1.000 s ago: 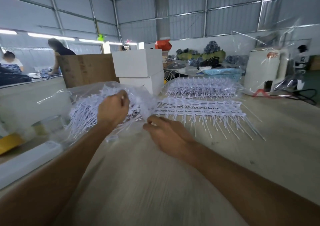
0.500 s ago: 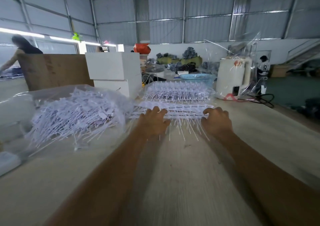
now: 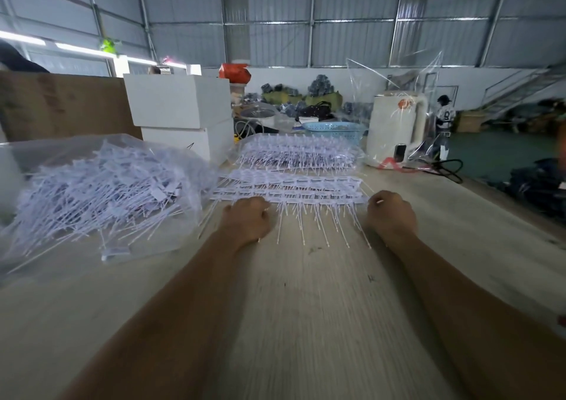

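Note:
A flat stack of white plastic tag strips (image 3: 291, 186), each a row of thin pins joined on a bar, lies on the wooden table (image 3: 306, 307) in front of me. My left hand (image 3: 248, 220) grips the left end of the nearest strip with curled fingers. At the strip's right end, my right hand (image 3: 390, 216) pinches it. The pins hang toward me between both hands. To the left lies a clear plastic bag (image 3: 101, 191) heaped with loose white tags.
A second bagged stack of strips (image 3: 297, 153) lies behind the first. Two white boxes (image 3: 180, 114) and a brown carton (image 3: 61, 105) stand at the back left, a blue basket (image 3: 333, 130) and a white appliance (image 3: 398, 127) at the back right. A black cable (image 3: 447, 167) trails nearby.
Both hands left the bag of loose tags, moved right to the flat stack and closed on the two ends of the nearest strip. The view has turned right.

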Available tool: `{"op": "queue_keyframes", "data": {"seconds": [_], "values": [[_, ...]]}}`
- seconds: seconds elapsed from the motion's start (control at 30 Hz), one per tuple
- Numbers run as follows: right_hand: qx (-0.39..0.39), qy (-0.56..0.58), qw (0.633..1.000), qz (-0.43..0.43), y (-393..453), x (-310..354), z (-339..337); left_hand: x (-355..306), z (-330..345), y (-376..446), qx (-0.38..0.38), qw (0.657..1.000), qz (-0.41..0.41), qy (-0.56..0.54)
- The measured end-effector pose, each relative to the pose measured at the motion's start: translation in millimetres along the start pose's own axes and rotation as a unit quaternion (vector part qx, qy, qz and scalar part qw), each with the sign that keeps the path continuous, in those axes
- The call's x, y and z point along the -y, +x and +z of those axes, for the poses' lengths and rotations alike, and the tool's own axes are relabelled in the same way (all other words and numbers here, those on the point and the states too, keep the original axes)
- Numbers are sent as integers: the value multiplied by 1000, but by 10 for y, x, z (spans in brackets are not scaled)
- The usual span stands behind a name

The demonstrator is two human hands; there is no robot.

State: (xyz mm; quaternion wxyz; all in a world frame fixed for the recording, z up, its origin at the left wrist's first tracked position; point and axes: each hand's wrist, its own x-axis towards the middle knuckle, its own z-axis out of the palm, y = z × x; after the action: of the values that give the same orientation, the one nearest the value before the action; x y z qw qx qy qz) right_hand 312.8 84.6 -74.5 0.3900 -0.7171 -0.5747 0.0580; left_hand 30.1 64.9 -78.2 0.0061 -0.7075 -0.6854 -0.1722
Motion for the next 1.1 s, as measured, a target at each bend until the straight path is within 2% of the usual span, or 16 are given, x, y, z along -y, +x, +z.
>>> {"op": "queue_keyframes", "data": {"seconds": [0.1,0.27,0.4,0.57,0.77,0.83,1.0,1.03,1.1], "values": [[-26,-11,1000,7,160,-51,9,41,7,-1,-7,1000,-6,-20],[38,-93,990,95,502,-135,111,19,56,9,-27,1000,-7,9],[58,-41,991,116,694,-127,178,-9,95,45,-34,999,-4,26],[64,20,993,97,791,-38,163,-27,95,61,-29,999,0,42],[56,-123,987,87,710,-42,175,-50,83,13,-34,998,9,52],[62,-135,986,74,731,-47,198,-55,75,20,-38,998,8,54],[124,-26,989,76,997,-139,171,-71,65,34,-50,997,23,56],[137,13,988,68,1035,-130,167,-75,57,32,-52,997,27,52],[115,145,982,39,1059,-84,125,-99,33,29,-50,997,27,47]]}}
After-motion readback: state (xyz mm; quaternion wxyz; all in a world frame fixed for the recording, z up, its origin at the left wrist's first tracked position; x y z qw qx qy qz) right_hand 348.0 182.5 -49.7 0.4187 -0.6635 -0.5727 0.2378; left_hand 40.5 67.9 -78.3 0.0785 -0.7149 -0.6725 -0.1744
